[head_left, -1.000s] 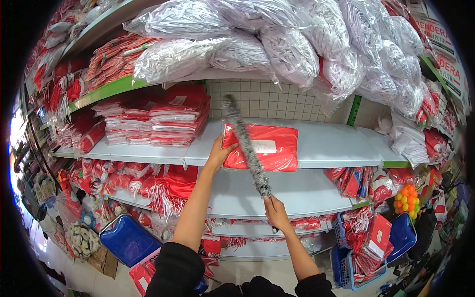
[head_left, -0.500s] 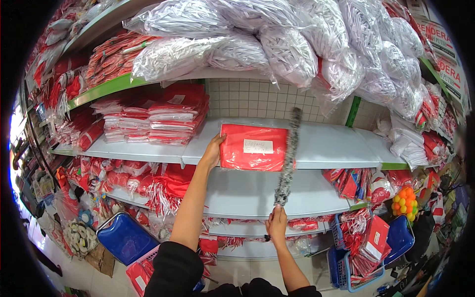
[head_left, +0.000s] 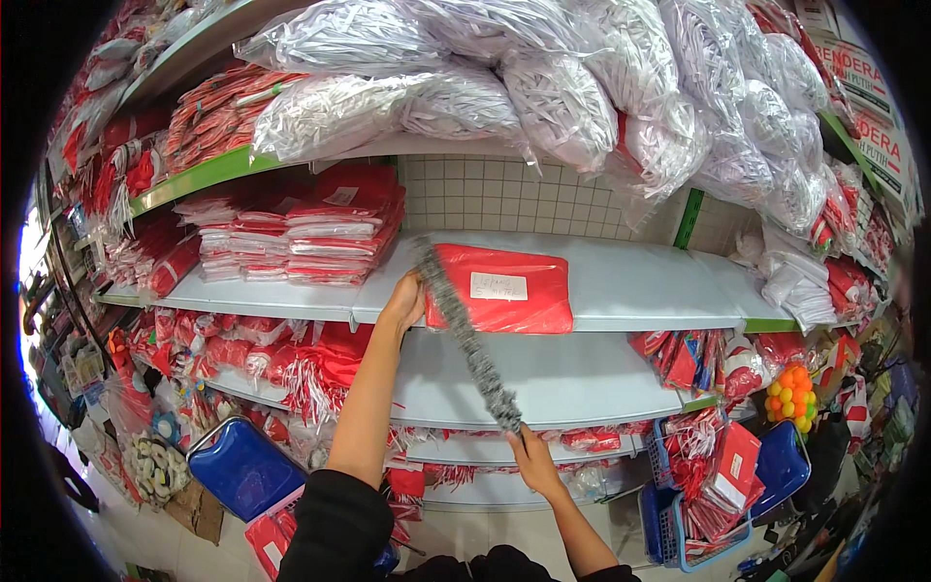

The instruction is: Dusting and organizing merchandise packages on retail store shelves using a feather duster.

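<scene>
My left hand [head_left: 403,300] grips the left edge of a flat red cloth packet [head_left: 543,281] in clear plastic, with a white handwritten label on it. The packet is held in front of the middle shelf [head_left: 640,291]. Lower down and to the right, my right hand [head_left: 532,460] is closed round the handle of a long grey fluffy duster [head_left: 472,354]. The duster slants up to the left, crossing the packet's left side near my left fingers. Some of those fingers are hidden by the packet and the duster.
Stacks of red and white packets [head_left: 335,233] fill the shelf's left part. Bulging clear bags of white strips [head_left: 562,107] overhang from the shelf above. Blue baskets stand on the floor, one at left [head_left: 244,468] and others at right [head_left: 718,558], the latter holding red packets.
The duster has swung from nearly upright at the packet's right edge to a leftward slant across its left side. My right hand has moved slightly left and down.
</scene>
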The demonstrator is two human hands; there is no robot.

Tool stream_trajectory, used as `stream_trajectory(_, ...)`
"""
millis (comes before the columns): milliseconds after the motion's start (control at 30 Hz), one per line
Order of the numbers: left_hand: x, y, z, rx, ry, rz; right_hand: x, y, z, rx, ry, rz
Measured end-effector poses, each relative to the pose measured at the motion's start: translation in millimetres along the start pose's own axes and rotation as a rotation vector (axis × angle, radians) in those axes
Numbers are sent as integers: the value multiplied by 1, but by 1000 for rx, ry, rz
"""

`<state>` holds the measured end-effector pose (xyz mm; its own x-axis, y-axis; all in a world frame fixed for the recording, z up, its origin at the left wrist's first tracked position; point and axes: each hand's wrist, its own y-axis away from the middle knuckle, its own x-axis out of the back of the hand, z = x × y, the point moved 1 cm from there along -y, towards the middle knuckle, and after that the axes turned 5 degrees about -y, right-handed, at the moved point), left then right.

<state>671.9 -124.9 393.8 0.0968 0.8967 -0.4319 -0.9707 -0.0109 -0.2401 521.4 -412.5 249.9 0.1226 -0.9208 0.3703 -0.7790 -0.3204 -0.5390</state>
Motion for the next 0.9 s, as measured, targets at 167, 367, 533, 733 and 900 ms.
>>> stream_trajectory(167,-20,3,3,-7,35,-50,10,11,4,-452,-255,309)
stream_trajectory(367,-17,6,4,-3,-35,14,12,20,-8,-192,49,-52)
stream_trajectory(533,-13,-4,-6,-23,-238,113,18,21,7,-568,-306,319)
stream_trajectory(733,-77,25,-5,-686,-1877,524,55,37,5,-295,207,189)
stream_trajectory(900,-132,33,-26,-615,-1937,-73,70,34,14,-548,-480,567)
